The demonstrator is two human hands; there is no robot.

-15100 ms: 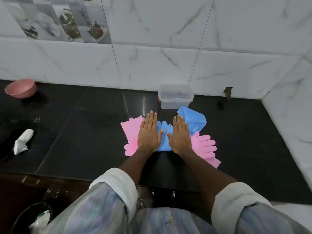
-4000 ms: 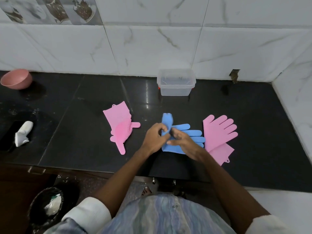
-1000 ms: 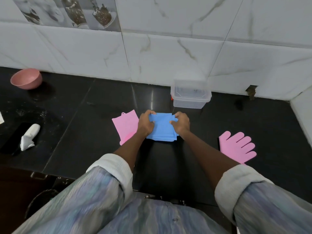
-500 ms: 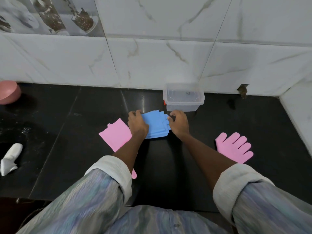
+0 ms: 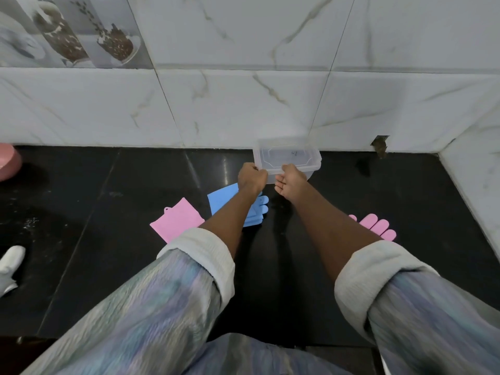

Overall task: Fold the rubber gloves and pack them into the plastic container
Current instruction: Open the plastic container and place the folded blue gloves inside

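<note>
The clear plastic container (image 5: 295, 155) stands on the black counter against the wall. My left hand (image 5: 250, 178) grips its near-left rim. My right hand (image 5: 290, 180) holds the near rim beside it, thumb on the edge. The folded blue gloves (image 5: 221, 198) lie on the counter under my left forearm, held by neither hand. A folded pink glove (image 5: 177, 223) lies to their left. Another pink glove (image 5: 376, 226) lies flat to the right, partly hidden by my right arm.
The marble-tiled wall runs behind the counter and turns forward at the right. A pink bowl (image 5: 6, 161) sits at the far left edge. A white object (image 5: 9, 262) lies at the left near the counter's front edge.
Both hands have let go of the folded blue gloves, which now lie on the counter, and have reached forward to take hold of the container's near rim.
</note>
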